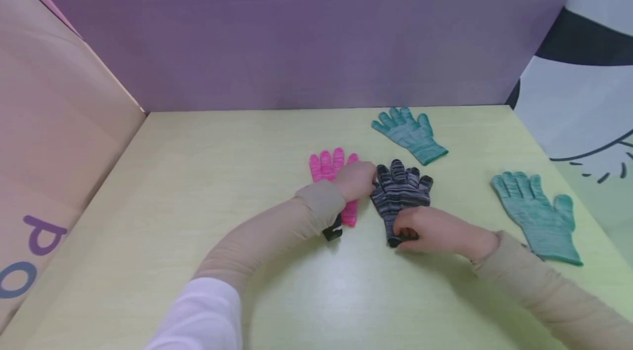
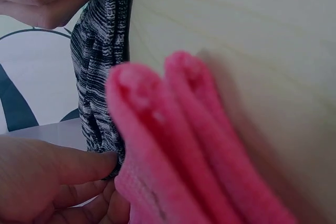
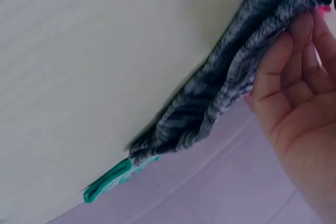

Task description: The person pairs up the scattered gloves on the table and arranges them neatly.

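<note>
A black-and-grey striped knit glove (image 1: 401, 190) lies palm-flat on the table, fingers pointing away. My left hand (image 1: 355, 181) pinches its left edge; in the left wrist view, the thumb of that hand (image 2: 47, 182) presses on the striped fabric (image 2: 97, 77). At the cuff end, my right hand (image 1: 437, 231) grips the same glove with curled fingers. The right wrist view has this hand (image 3: 299, 87) against the raised edge of the striped glove (image 3: 220, 77). Beneath my left forearm lies a pink glove (image 1: 326, 166), partly hidden, with a dark cuff (image 1: 333, 231) beside it.
One teal glove (image 1: 410, 134) rests at the table's back edge, another teal glove (image 1: 541, 218) at the right, near my sleeve. A purple panel (image 1: 316, 37) stands behind the table (image 1: 198, 174), with printed panels at both sides.
</note>
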Demonstrator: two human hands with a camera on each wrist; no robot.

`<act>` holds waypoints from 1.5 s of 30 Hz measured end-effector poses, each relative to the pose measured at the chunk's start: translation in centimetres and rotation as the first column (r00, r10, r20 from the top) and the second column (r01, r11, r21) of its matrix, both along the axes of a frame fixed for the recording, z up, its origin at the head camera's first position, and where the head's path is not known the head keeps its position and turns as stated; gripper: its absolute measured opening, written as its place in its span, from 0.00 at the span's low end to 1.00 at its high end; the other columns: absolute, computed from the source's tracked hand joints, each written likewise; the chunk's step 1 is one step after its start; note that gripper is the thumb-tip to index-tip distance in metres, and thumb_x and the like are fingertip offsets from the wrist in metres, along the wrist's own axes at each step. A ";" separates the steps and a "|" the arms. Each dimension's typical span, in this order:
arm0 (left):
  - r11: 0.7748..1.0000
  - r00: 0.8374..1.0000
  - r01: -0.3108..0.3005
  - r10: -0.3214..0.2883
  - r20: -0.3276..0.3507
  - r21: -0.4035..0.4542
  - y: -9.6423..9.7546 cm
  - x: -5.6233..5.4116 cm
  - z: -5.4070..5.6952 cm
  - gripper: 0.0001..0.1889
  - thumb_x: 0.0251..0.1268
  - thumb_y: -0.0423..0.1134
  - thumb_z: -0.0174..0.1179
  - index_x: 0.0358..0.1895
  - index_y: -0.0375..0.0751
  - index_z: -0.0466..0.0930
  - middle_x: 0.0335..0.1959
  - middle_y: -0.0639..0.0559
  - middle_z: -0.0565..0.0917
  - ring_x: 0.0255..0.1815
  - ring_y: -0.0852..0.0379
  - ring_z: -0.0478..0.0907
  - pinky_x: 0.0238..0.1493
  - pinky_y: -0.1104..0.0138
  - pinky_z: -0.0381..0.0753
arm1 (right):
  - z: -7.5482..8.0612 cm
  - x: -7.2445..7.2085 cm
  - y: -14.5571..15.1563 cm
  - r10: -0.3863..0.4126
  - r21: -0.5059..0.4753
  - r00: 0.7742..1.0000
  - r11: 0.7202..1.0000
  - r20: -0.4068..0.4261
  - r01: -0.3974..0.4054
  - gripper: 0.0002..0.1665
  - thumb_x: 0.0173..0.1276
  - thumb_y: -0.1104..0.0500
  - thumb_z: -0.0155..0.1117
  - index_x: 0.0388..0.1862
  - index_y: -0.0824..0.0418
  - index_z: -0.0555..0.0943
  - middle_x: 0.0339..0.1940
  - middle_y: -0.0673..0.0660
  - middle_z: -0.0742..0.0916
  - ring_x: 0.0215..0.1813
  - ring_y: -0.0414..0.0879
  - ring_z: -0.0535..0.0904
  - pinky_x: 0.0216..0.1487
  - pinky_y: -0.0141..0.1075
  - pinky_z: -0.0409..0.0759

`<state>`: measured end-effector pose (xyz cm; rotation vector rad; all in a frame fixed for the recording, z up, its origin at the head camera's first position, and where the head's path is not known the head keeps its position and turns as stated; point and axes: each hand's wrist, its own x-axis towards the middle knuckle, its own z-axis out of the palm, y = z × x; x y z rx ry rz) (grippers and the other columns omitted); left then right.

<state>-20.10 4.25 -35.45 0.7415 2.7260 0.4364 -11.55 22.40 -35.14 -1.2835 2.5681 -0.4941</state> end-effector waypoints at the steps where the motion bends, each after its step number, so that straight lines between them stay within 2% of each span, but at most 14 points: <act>1: 1.000 1.000 0.005 -0.005 -0.010 -0.010 0.1 0.0 0.0 0.05 0.59 0.35 0.60 0.37 0.40 0.80 0.36 0.50 0.84 0.33 0.56 0.77 0.36 0.67 0.79 | -0.1 0.1 -0.1 -0.001 0.007 1.000 1.000 -0.002 0.001 0.06 0.56 0.58 0.71 0.28 0.54 0.80 0.25 0.43 0.78 0.28 0.32 0.68 0.27 0.27 0.71; 7: 0.997 0.998 0.021 -0.025 -0.057 -0.072 0.6 0.2 0.1 0.05 0.59 0.31 0.56 0.38 0.42 0.78 0.37 0.50 0.84 0.35 0.56 0.78 0.36 0.66 0.79 | -0.1 0.4 -0.6 -0.037 0.034 0.999 0.999 -0.006 0.037 0.10 0.51 0.66 0.70 0.24 0.53 0.77 0.22 0.43 0.75 0.26 0.32 0.66 0.26 0.27 0.70; 12: 0.996 0.997 0.024 -0.030 -0.072 -0.085 1.0 0.5 0.3 0.06 0.62 0.31 0.53 0.36 0.43 0.80 0.37 0.50 0.85 0.33 0.55 0.79 0.34 0.64 0.81 | 0.0 0.5 -0.7 0.000 0.022 1.000 1.000 0.004 -0.001 0.14 0.50 0.69 0.69 0.22 0.53 0.75 0.21 0.42 0.73 0.26 0.31 0.65 0.25 0.26 0.69; 17: 0.995 0.996 0.039 -0.046 -0.072 -0.089 1.1 0.4 0.2 0.07 0.64 0.32 0.52 0.37 0.43 0.80 0.37 0.50 0.85 0.33 0.56 0.79 0.34 0.64 0.81 | -0.1 0.4 -0.5 0.022 -0.009 1.000 1.000 0.005 -0.022 0.10 0.56 0.67 0.68 0.25 0.53 0.78 0.23 0.42 0.77 0.27 0.30 0.69 0.27 0.26 0.73; 21: 0.994 0.998 0.049 -0.053 -0.037 -0.093 0.8 0.1 0.3 0.06 0.63 0.33 0.54 0.41 0.41 0.78 0.39 0.49 0.84 0.35 0.56 0.77 0.37 0.65 0.80 | -0.1 0.2 -0.2 0.000 -0.026 0.997 1.000 -0.082 -0.002 0.05 0.58 0.66 0.68 0.29 0.55 0.83 0.27 0.44 0.81 0.31 0.35 0.75 0.33 0.30 0.79; 24: 0.996 0.999 0.048 -0.049 -0.011 -0.080 0.7 -0.3 0.4 0.06 0.65 0.35 0.54 0.40 0.40 0.79 0.37 0.49 0.83 0.32 0.56 0.75 0.37 0.66 0.78 | -0.1 0.2 0.1 -0.009 -0.016 0.985 1.000 -0.173 0.006 0.07 0.54 0.67 0.70 0.29 0.57 0.83 0.29 0.47 0.81 0.33 0.39 0.77 0.36 0.33 0.81; 27: 0.997 0.999 0.043 -0.044 -0.012 -0.068 0.7 -0.6 0.5 0.08 0.68 0.40 0.54 0.37 0.40 0.81 0.34 0.50 0.83 0.30 0.57 0.74 0.36 0.67 0.77 | -0.1 0.2 0.3 -0.003 -0.003 0.975 1.000 -0.221 0.003 0.08 0.51 0.68 0.71 0.29 0.59 0.83 0.31 0.50 0.81 0.34 0.42 0.78 0.37 0.35 0.81; 30: 0.996 0.999 0.039 -0.042 -0.034 -0.074 0.8 -0.8 0.5 0.09 0.68 0.41 0.55 0.38 0.41 0.83 0.35 0.52 0.85 0.32 0.57 0.77 0.37 0.68 0.78 | -0.4 0.1 0.3 -0.010 0.007 0.975 1.000 -0.224 0.011 0.08 0.51 0.68 0.71 0.30 0.59 0.83 0.31 0.51 0.81 0.34 0.43 0.78 0.38 0.36 0.82; 34: 0.996 0.997 0.045 -0.050 -0.065 -0.082 0.8 -1.0 0.5 0.07 0.66 0.39 0.56 0.39 0.42 0.83 0.37 0.52 0.85 0.36 0.57 0.80 0.39 0.67 0.79 | -0.3 0.1 0.3 -0.009 0.026 0.977 1.000 -0.211 0.015 0.08 0.51 0.68 0.71 0.30 0.60 0.83 0.32 0.51 0.81 0.34 0.43 0.78 0.38 0.36 0.82; 40: 0.994 0.997 0.030 -0.038 -0.072 -0.101 0.8 -1.2 0.6 0.08 0.65 0.34 0.52 0.32 0.43 0.81 0.31 0.52 0.83 0.30 0.56 0.76 0.36 0.65 0.79 | 0.4 0.2 0.1 0.024 0.044 0.976 0.999 -0.214 -0.015 0.08 0.51 0.68 0.71 0.31 0.61 0.84 0.32 0.51 0.82 0.34 0.44 0.79 0.38 0.37 0.82; 45: 0.990 0.996 0.033 -0.044 -0.077 -0.135 0.9 -1.4 0.5 0.06 0.64 0.35 0.55 0.36 0.44 0.82 0.34 0.53 0.84 0.33 0.56 0.78 0.40 0.65 0.80 | 0.4 0.2 0.0 0.026 0.053 0.975 0.999 -0.220 -0.015 0.08 0.50 0.67 0.71 0.30 0.60 0.84 0.32 0.52 0.82 0.34 0.44 0.80 0.38 0.37 0.82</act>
